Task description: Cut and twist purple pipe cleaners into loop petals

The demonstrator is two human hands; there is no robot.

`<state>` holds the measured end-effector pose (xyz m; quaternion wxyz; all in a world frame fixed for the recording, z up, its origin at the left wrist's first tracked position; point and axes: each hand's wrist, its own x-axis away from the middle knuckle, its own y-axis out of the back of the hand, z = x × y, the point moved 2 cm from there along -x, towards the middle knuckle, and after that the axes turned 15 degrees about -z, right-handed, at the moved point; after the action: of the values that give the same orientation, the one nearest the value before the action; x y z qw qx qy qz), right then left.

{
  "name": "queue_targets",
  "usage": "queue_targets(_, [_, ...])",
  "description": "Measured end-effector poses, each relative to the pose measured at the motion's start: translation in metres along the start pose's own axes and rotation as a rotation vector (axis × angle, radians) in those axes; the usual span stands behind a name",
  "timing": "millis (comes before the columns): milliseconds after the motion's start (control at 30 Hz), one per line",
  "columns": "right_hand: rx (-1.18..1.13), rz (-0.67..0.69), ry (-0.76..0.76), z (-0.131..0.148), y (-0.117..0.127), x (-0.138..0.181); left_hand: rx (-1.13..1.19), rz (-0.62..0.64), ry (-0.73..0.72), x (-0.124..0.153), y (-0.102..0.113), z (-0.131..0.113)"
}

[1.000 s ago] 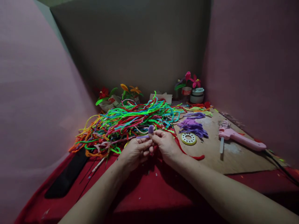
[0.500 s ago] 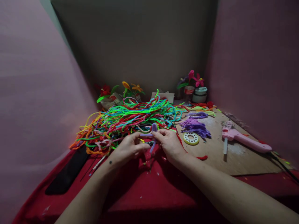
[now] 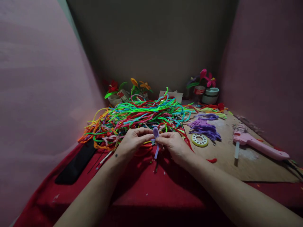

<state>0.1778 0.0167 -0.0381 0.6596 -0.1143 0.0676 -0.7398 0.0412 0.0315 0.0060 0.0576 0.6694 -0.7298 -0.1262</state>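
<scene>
My left hand [image 3: 132, 141] and my right hand [image 3: 174, 145] meet in front of me over a red cloth [image 3: 151, 189]. Both pinch a purple pipe cleaner [image 3: 155, 138], which forms a small loop at the top with its ends hanging down between my fingers. Just behind my hands lies a big pile of pipe cleaners [image 3: 139, 118] in green, red, blue, orange and pink.
A wooden board [image 3: 248, 160] to the right carries a heap of purple pieces [image 3: 204, 127], a white ring with holes [image 3: 199, 140] and a pink glue gun [image 3: 258, 145]. Finished pipe-cleaner flowers [image 3: 134, 86] and jars [image 3: 210, 94] stand at the back wall. A black flat object [image 3: 75, 164] lies left.
My hands have turned the purple pipe cleaner so its free end now hangs downward instead of lying sideways toward the left. The view has shifted, so everything sits a bit further right.
</scene>
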Motion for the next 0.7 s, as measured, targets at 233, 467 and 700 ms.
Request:
queue_targets(233, [0.149, -0.039, 0.037, -0.002, 0.002, 0.0, -0.123, -0.098, -0.189, 0.004, -0.009, 0.005])
queue_targets(467, [0.185, -0.013, 0.125, -0.002, 0.001, 0.001, -0.173, -0.082, -0.315, 0.002, -0.01, 0.008])
queue_targets(700, [0.131, -0.028, 0.11, 0.002, 0.001, 0.004, -0.272, -0.329, -0.66, 0.008, -0.014, 0.006])
